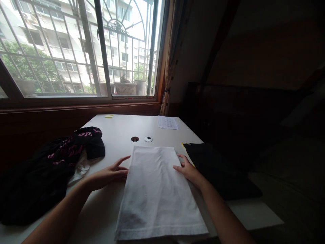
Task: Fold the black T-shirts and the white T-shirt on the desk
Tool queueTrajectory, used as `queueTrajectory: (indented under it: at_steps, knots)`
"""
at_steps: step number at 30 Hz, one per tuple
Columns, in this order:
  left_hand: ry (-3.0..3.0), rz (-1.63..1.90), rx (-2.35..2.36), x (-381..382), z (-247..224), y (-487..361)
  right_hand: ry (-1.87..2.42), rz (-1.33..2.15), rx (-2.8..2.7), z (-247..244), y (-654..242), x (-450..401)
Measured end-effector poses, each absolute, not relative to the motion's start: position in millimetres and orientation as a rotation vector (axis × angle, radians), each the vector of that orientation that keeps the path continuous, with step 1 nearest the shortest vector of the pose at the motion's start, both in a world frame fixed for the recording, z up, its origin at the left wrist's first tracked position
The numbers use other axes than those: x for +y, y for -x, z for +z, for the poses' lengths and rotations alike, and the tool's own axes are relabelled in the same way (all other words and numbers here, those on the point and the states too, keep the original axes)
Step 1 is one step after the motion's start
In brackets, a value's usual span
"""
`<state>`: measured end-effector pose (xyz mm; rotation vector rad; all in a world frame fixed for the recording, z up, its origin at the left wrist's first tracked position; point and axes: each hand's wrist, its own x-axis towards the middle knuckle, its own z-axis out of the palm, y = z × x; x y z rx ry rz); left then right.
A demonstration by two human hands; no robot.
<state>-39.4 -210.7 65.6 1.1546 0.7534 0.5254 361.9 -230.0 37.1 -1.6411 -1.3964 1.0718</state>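
Observation:
A white cloth (157, 193), folded into a long flat panel, lies on the white table (119, 127) in front of me. At its left edge is my left hand (110, 174), fingers spread, the fingertips against or just beside the fabric. My right hand (186, 168) rests at the right edge, fingers apart, with the thumb over the border of the cloth. Neither hand grips the fabric. The cloth's near end shows a stitched hem and a shadowed patch at the lower left.
Black clothing with pink lettering (93, 144) is heaped on the left. A dark folded cloth (218, 169) lies at the right. Farther back are printed sheets (168, 122), a yellow slip (109, 116), a round hole (135, 139) and a white disc (148, 139). A barred window stands behind.

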Motion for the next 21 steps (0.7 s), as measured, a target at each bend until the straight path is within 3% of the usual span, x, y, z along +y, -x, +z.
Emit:
queueTrajectory:
  at_steps: [3,7,16,21]
  knots:
    - [-1.179,0.600,0.868,-210,60,29,1.638,1.136,-1.421,37,-360,-249]
    - [-1.243,0.633,1.043,-212,51,11,1.678,0.958,-1.555,33,-355,-273]
    - [-1.427,0.637,0.977,-236,52,-26,1.653,0.834,-1.468,16,-361,-287]
    - [-1.540,0.655,0.955,-248,44,-43,1.601,0.757,-1.538,33,-378,-281]
